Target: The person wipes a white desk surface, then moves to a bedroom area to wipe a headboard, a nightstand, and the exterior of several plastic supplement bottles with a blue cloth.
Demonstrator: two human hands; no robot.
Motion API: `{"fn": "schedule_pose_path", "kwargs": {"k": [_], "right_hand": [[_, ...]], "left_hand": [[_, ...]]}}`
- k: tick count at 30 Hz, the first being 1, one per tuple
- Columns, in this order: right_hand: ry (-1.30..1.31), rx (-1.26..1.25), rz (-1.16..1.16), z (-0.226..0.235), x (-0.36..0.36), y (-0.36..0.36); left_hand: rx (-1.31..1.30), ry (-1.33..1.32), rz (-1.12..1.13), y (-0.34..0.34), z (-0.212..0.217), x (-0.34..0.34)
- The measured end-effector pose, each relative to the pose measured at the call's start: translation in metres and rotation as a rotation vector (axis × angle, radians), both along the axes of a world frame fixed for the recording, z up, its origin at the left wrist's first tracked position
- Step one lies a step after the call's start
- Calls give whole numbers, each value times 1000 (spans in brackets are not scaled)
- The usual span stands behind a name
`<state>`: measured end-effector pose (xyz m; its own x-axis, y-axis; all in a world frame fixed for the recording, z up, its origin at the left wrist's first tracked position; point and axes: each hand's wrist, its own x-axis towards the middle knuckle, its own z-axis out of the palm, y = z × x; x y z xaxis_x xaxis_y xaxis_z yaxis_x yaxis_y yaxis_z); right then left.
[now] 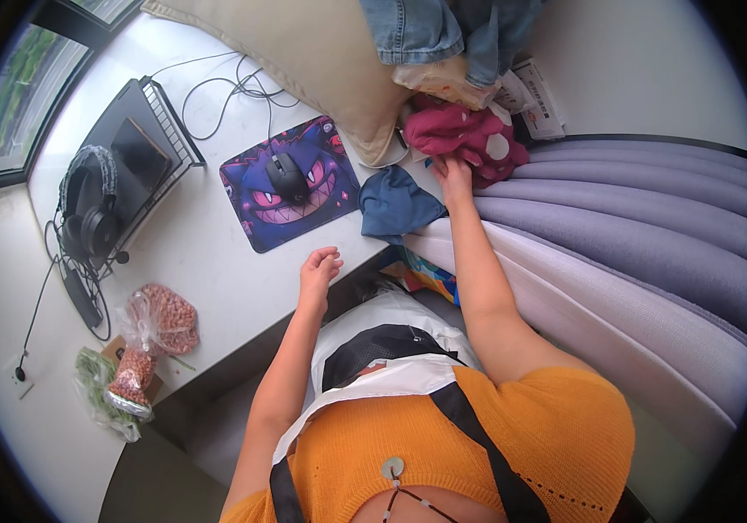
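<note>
My right hand (454, 183) reaches out to the far right of the desk. Its fingers are closed at the lower edge of a magenta cloth (469, 139) with pale polka dots, which lies bunched up; the fingertips are partly hidden. Just left of that hand, a crumpled blue cloth (399, 206) hangs over the desk corner. My left hand (319, 272) hovers by the desk's front edge, empty, fingers loosely bent and apart. Beyond it lies a purple cartoon mouse pad (256, 222) with a black computer mouse (287, 178) on it.
A beige cushion (321, 52) and folded jeans (417, 30) are piled at the back. Toward the left are a laptop stand (183, 144), a phone (141, 152), headphones (94, 231), loose cables and bagged peanuts (173, 322). A lilac curtain (617, 209) borders the right side.
</note>
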<state>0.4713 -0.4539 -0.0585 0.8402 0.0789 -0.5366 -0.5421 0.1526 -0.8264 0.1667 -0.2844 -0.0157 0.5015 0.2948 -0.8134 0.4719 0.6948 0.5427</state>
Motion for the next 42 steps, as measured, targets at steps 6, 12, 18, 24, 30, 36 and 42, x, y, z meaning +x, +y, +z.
{"fn": "schedule_pose_path", "kwargs": {"k": [6, 12, 18, 24, 30, 36, 42], "right_hand": [[-477, -1056, 296, -21, -20, 3], [-288, -1206, 361, -7, -22, 26], [-403, -1090, 401, -22, -21, 15], [-520, -796, 430, 4, -38, 24], [-467, -583, 722, 53, -79, 60], [-483, -482, 960, 69, -124, 97], [-558, -422, 1055, 72, -137, 107]], "left_hand": [[19, 3, -3, -1, 0, -2], [20, 5, 11, -3, -3, -5], [9, 1, 28, -5, 0, -1], [-17, -27, 53, 3, 5, 12], [-170, -172, 270, 21, 0, 28], [-389, -284, 571, 36, -23, 36], [-530, -382, 604, 31, -38, 39]]}}
